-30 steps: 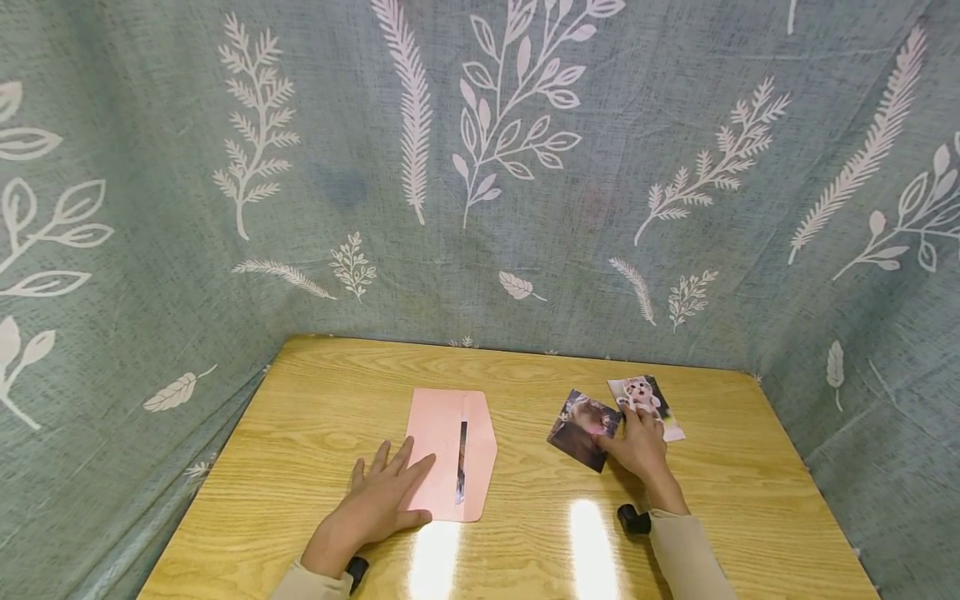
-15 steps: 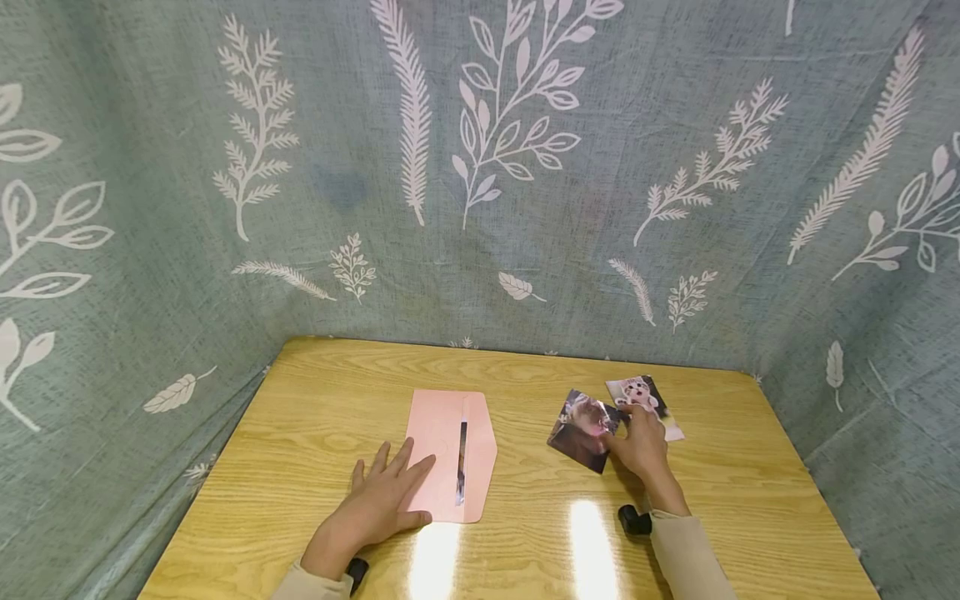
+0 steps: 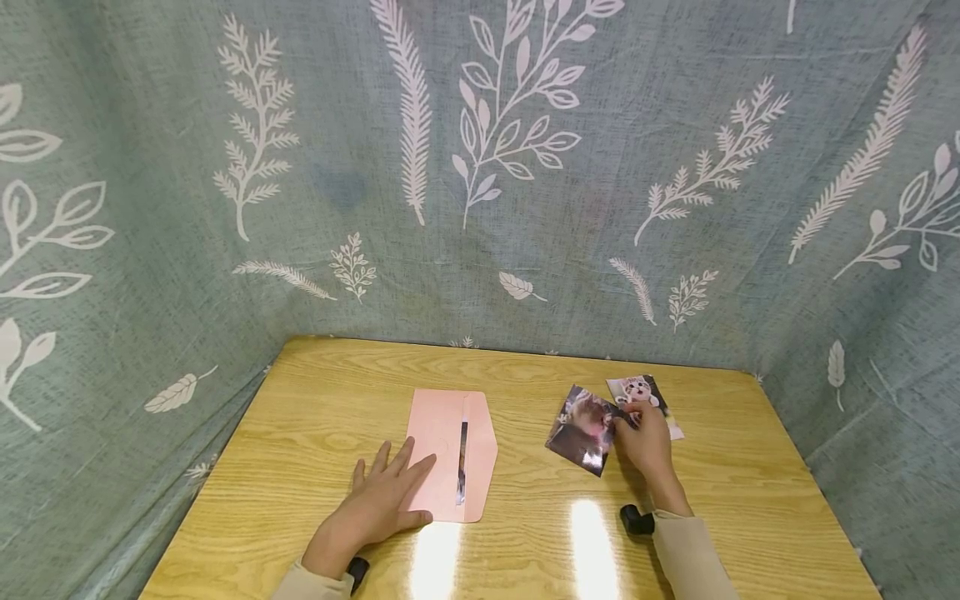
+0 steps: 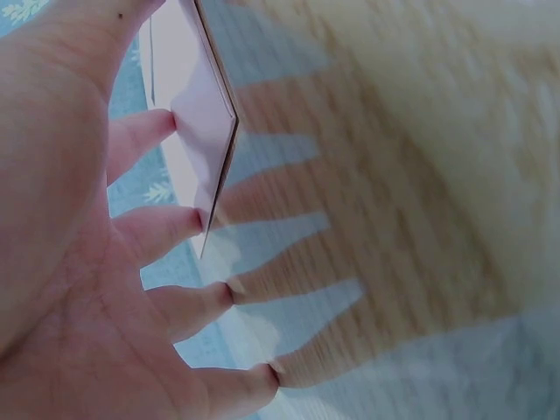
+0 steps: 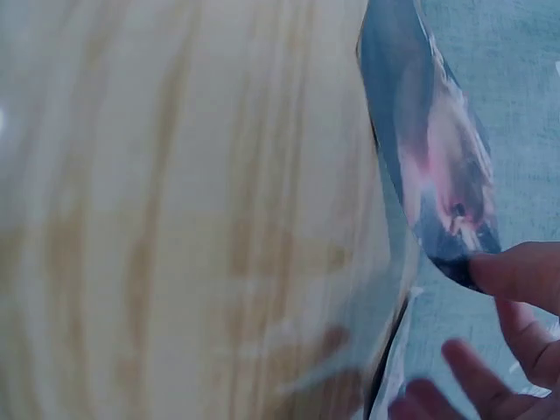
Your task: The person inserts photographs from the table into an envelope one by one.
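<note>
A pink envelope [image 3: 438,425] lies on the table, its flap toward the right and a strip of a picture showing at its opening. My left hand [image 3: 378,500] rests on the envelope's lower left part with fingers spread. My right hand [image 3: 647,446] pinches the right corner of a dark glossy photo [image 3: 581,429] between thumb and fingers. In the right wrist view that photo [image 5: 437,149] bends and stands up off the table at the pinched corner. Behind the right hand lies a second photo [image 3: 637,390] of a white kitten, partly hidden by the fingers.
The wooden table [image 3: 337,375] reflects two bright patches of light near its front. A blue-green curtain [image 3: 562,250] with white leaf prints hangs behind the table and along both sides.
My right thumb and fingers have closed on the dark photo's corner, and the photo has risen and turned slightly. More of the kitten photo shows. My left hand has stayed still.
</note>
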`<action>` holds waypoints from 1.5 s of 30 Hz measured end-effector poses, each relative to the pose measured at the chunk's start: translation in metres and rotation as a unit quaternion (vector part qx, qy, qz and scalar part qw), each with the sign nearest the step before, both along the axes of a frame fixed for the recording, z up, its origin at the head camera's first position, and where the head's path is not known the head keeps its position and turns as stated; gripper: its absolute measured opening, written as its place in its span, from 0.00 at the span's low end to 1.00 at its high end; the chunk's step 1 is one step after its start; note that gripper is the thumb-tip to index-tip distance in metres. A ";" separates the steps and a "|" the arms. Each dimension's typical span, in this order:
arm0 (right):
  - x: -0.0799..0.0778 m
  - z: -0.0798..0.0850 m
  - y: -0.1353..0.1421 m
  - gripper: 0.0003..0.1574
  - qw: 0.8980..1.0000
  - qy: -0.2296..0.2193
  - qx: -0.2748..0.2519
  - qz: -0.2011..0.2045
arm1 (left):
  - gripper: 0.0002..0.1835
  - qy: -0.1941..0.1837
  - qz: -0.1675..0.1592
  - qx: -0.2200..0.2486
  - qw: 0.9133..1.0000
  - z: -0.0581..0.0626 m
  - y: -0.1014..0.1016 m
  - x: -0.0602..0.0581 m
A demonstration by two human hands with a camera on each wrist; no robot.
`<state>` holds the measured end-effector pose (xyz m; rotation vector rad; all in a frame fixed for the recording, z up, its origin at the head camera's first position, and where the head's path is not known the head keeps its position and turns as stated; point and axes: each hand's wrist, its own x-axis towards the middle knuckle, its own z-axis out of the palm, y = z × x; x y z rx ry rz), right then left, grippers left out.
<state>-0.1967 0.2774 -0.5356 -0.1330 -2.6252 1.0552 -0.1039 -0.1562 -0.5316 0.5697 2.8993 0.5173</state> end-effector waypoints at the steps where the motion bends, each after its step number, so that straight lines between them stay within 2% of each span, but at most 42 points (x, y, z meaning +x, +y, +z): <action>1: 0.001 0.000 0.000 0.14 1.000 -0.009 -0.016 -0.004 | 0.45 -0.001 0.000 0.001 1.000 0.000 0.000 0.000; 7: 0.002 0.002 -0.001 0.13 0.997 -0.035 -0.070 -0.017 | 0.45 -0.002 0.000 -0.003 1.000 0.003 0.001 0.000; 10: 0.002 0.002 -0.002 0.13 0.992 -0.045 -0.115 -0.010 | 0.45 -0.001 0.000 -0.008 1.000 0.003 0.001 -0.001; 13: 0.002 0.003 -0.003 0.14 0.977 -0.056 -0.204 0.006 | 0.45 -0.003 -0.001 -0.011 1.000 0.003 0.001 -0.001; 16: 0.003 0.006 -0.004 0.16 0.957 -0.063 -0.282 0.017 | 0.45 -0.006 -0.001 -0.013 1.000 0.003 0.001 -0.001; 20: 0.004 0.010 -0.005 0.18 0.941 -0.064 -0.333 0.022 | 0.45 -0.010 -0.001 -0.011 1.000 0.003 0.001 -0.001; 34: 0.008 0.019 -0.013 0.24 0.918 -0.082 -0.385 0.051 | 0.45 -0.008 0.000 -0.007 1.000 0.003 0.001 0.000; 40: 0.006 0.015 -0.020 0.24 0.913 -0.069 -0.395 0.074 | 0.45 -0.007 0.000 -0.008 1.000 0.003 0.001 0.000; 45: 0.004 0.015 -0.027 0.25 0.913 -0.083 -0.391 0.077 | 0.45 -0.006 0.001 -0.012 1.000 0.002 0.002 0.000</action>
